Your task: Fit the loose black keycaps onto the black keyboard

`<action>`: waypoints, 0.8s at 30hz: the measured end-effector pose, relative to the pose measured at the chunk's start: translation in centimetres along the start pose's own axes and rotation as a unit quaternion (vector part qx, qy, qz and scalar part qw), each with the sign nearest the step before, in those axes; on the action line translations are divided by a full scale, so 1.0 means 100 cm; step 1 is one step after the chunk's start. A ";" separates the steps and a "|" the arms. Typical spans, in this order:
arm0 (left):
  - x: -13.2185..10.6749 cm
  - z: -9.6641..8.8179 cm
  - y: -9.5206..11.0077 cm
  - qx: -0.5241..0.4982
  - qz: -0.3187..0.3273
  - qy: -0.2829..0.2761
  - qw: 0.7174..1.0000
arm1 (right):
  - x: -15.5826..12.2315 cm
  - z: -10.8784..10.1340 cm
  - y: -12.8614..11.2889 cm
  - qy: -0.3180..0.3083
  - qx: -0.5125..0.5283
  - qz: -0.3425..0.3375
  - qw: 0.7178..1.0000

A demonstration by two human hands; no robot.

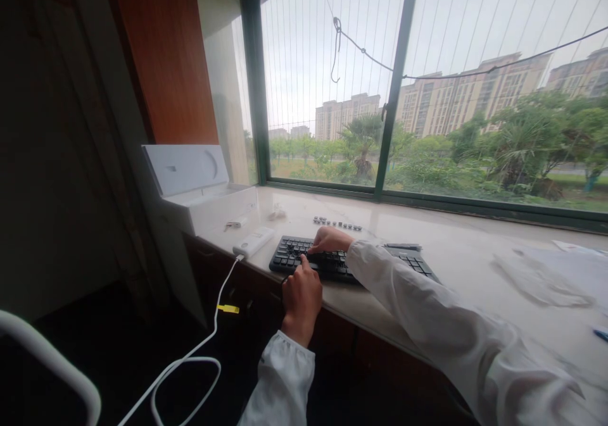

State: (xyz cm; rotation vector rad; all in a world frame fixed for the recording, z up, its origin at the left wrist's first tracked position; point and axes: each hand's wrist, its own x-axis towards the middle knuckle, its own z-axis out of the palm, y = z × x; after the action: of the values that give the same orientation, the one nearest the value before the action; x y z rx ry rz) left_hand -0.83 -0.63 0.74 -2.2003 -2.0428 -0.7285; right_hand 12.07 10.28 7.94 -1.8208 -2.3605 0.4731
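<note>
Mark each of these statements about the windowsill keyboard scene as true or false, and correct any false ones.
1. Both hands are at the black keyboard. True: the left hand is at its near edge and the right hand rests on the keys.
2. A row of loose keycaps lies behind the keyboard. True.
3. The white box at the left is closed. False: its lid stands open.
4. The white cable plugs into the keyboard. False: it runs to a small white device left of the keyboard.
5. The person wears dark sleeves. False: the sleeves are white.
</note>
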 end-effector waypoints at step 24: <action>0.007 -0.003 0.000 0.016 0.020 -0.004 1.000 | 0.020 -0.017 -0.013 -0.145 -0.013 0.048 0.988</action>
State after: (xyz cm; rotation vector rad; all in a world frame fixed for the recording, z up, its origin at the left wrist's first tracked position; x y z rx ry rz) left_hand -0.92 -0.09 1.30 -2.2228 -1.9941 -0.6783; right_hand 10.82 12.23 9.76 -2.0057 -2.4734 0.7709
